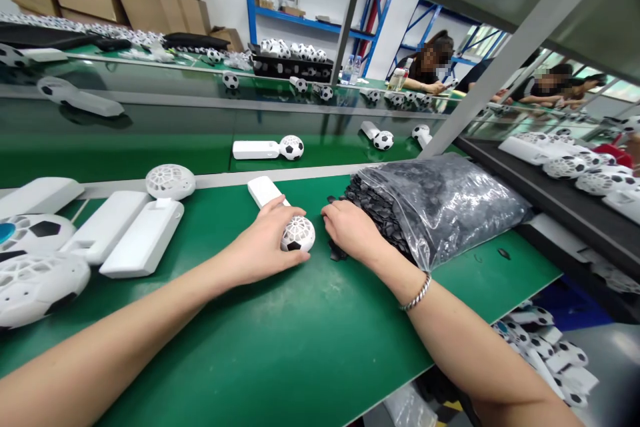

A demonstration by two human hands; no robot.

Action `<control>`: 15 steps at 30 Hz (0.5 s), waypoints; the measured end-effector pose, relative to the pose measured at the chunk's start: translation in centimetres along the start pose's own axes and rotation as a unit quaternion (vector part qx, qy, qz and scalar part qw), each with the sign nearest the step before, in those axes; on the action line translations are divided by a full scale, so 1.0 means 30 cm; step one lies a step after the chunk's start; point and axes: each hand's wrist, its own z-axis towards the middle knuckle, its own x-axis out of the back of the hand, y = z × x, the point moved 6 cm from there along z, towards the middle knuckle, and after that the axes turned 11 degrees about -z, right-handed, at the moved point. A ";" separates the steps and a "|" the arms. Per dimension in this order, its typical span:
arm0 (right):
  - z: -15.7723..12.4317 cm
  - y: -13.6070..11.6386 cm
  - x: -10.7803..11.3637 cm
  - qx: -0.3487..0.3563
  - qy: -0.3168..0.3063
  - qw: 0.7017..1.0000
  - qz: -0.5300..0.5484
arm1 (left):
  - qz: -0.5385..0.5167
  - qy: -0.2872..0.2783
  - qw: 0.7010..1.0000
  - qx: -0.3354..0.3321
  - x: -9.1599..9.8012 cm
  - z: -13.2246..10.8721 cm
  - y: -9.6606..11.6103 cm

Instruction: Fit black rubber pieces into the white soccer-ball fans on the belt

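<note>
Left hand (263, 243) clasped round the ball-shaped end of a white football-patterned handheld fan (299, 233), which lies on the green worktop (300, 340). Right hand (350, 228) at black plastic pieces (381, 212) beside a clear bag (455, 203), fingers bunched; cannot tell whether they grip one.

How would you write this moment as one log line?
left hand: around soccer-ball device | right hand: at black pieces | plastic bag: lying on green table
</note>
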 end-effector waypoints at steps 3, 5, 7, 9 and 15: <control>-0.003 0.010 0.007 -0.004 0.009 1.000 0.015 | -0.024 -0.004 1.000 -0.012 -0.002 0.000 0.005; -0.012 0.017 0.022 0.004 0.027 0.994 0.109 | -0.041 -0.041 0.998 -0.023 0.001 0.002 0.000; -0.027 0.014 0.048 0.021 0.048 0.973 0.225 | -0.051 -0.069 0.996 -0.029 0.010 0.004 -0.008; -0.043 0.005 0.075 0.034 0.056 0.943 0.326 | -0.053 -0.081 0.995 -0.031 0.017 0.007 -0.014; -0.054 -0.047 0.098 0.073 0.033 0.900 0.428 | -0.068 -0.066 0.995 -0.026 0.007 0.012 -0.002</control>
